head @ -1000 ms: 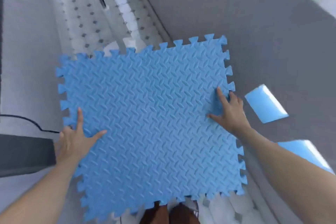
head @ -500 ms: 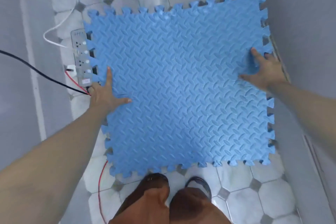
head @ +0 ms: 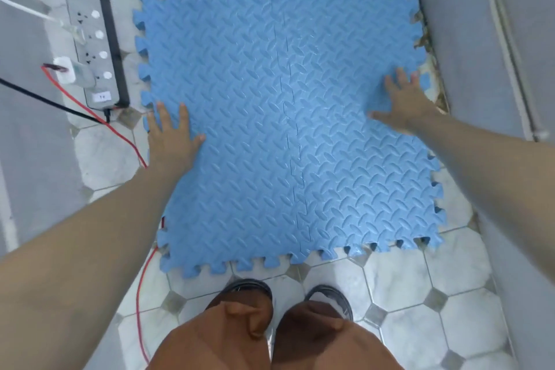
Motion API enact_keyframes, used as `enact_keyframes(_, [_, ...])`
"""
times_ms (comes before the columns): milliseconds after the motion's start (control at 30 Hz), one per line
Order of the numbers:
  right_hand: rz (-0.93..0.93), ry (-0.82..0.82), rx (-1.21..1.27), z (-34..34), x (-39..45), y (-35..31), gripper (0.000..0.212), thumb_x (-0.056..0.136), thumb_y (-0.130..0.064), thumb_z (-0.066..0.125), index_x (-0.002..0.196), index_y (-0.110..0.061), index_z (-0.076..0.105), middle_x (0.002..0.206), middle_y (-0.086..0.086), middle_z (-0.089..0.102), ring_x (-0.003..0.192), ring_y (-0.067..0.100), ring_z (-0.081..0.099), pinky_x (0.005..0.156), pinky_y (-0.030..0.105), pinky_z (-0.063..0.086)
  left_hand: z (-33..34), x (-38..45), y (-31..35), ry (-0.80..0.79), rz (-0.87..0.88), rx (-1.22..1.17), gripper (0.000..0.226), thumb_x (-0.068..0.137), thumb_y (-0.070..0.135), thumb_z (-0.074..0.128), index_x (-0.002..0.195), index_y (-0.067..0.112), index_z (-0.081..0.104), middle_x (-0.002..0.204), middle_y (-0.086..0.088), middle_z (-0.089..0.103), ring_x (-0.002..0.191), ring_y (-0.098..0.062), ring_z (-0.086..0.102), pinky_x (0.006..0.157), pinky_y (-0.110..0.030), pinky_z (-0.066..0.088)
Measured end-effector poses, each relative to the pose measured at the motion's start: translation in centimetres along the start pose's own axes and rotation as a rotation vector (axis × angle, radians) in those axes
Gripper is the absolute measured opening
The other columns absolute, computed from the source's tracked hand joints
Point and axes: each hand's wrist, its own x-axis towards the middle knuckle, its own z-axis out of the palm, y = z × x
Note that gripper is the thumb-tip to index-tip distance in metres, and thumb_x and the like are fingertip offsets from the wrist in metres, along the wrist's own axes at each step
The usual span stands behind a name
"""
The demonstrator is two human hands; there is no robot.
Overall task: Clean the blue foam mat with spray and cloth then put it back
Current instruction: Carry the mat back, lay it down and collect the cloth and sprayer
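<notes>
Spray and cloth nowhere in sight. Person cut off at the knees: only brown trousers (head: 270, 336) and two dark shoe toes (head: 249, 288) show at the bottom edge. Red wire (head: 132, 144) runs under the left forearm and its course beneath the mat edge is hidden; black cable (head: 54, 103) leaves frame at left. Label on the power strip (head: 93, 45) too small to read. Floor (head: 399, 276) is pale marble-look octagon tile with small grey diamond insets; grey wall (head: 468, 39) close on the right, crumbly brownish grime along its base. Power strip lies just beside the mat's left edge, two plugs in it, one with a white lead. Blue foam mat (head: 285, 117) lies flat on the floor, right edge near the wall, near edge just ahead of the shoes. Two interlocked tiles, seam down the middle, toothed border, raised leaf-like tread. Left hand (head: 171, 138) flat on the left edge, fingers spread, gripping nothing. Right hand (head: 405, 99) flat near the right edge, fingers likewise splayed.
</notes>
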Motion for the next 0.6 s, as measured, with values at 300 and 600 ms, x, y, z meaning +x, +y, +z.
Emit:
enact_keyframes(300, [-0.038,-0.024,-0.043,-3.5,-12.8,-2.7,0.082,0.098,-0.056,0.037,0.156,-0.017,-0.006,0.165,0.005,-0.011,0.151,0.031,-0.009,0.122,0.050,0.006,-10.4,-8.1,6.8,-0.067,0.200,0.059,0.089,0.091,0.059,0.045,0.153,0.023,-0.008,0.160,-0.013,-0.014,0.146,-0.040,-0.006,0.118,-0.048,0.006])
enact_keyframes(600, [0.290,-0.149,0.461,-12.3,-38.7,-1.8,0.073,0.100,-0.052,0.032,0.156,-0.024,-0.005,0.165,0.001,-0.011,0.151,0.029,-0.010,0.122,0.051,0.007,-28.6,-22.6,13.6,-0.203,0.384,0.158,0.083,0.094,0.055,0.043,0.153,0.022,-0.005,0.160,-0.015,-0.013,0.147,-0.037,-0.001,0.116,-0.050,0.015])
